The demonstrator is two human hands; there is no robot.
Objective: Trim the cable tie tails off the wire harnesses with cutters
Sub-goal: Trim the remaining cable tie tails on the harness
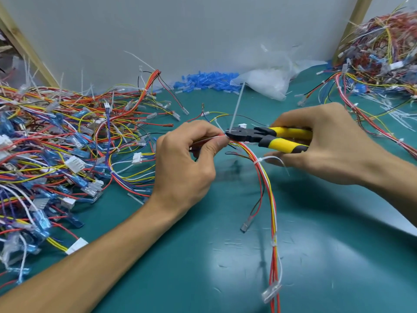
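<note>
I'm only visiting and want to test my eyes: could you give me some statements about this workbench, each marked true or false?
1. The right hand grips yellow-and-black cutters. True.
2. The left hand lies flat and empty. False: it pinches the wire harness.
3. The cutters' tip meets the foot of an upright white tie tail. True.
4. The mat is red. False: it is teal.
5. Harnesses are heaped on one side only. False: a left pile and a far-right pile both show.
</note>
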